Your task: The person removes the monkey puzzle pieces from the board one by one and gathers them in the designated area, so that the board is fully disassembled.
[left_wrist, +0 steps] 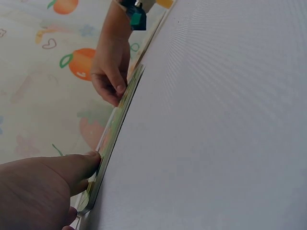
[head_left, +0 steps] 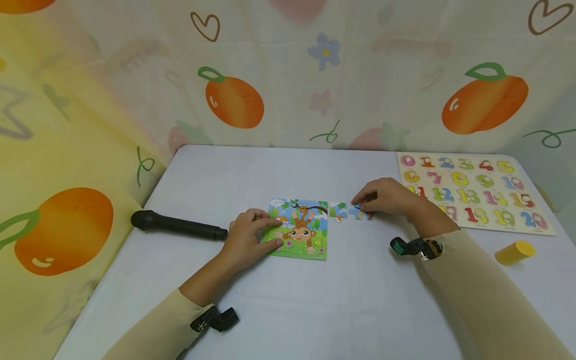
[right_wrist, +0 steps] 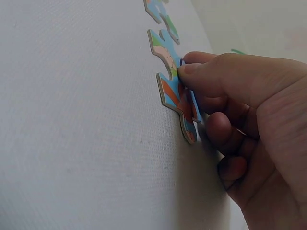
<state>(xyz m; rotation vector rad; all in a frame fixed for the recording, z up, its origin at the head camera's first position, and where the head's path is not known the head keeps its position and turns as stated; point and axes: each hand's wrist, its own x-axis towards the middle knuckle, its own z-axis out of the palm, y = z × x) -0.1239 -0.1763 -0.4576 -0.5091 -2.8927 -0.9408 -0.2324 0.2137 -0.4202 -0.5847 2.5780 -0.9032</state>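
Jigsaw piece (right_wrist: 195, 109) pinched between thumb and fingertip of the right hand (head_left: 386, 196), over loose pieces (head_left: 339, 212) on the white table (head_left: 315, 310), monkey puzzle (head_left: 300, 234) just beside them, left hand (head_left: 246, 235) resting relaxed fingers on its left side

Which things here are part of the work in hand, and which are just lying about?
In use:
monkey jigsaw puzzle, left hand resting on it
loose jigsaw pieces beside it, one pinched by the right hand

Lying about:
black microphone
number puzzle board
yellow cylinder
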